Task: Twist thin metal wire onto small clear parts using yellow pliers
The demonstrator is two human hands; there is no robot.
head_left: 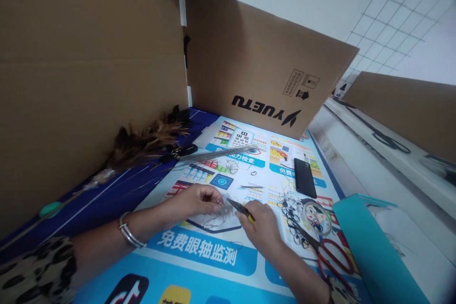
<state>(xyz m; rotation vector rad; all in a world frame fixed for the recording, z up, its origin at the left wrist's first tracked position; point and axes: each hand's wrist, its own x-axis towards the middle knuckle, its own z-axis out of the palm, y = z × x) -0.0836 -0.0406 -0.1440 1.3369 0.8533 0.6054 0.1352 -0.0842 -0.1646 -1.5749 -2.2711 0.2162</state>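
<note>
My left hand point(195, 199) pinches a piece of thin wire point(217, 216) over the printed poster point(213, 251) on the table. A silver bangle point(128, 235) sits on that wrist. My right hand point(261, 228) is closed around yellow-handled pliers point(240, 209), whose dark tip meets the wire at my left fingertips. Loops of fine wire lie under and between both hands.
Red-handled scissors point(329, 251) and a heap of small wire rings point(294, 218) lie right of my right hand. A black phone point(305, 177), a bundle of straight wires point(221, 153), a feather duster point(142, 145), a teal folder point(374, 247) and cardboard walls point(263, 57) surround the spot.
</note>
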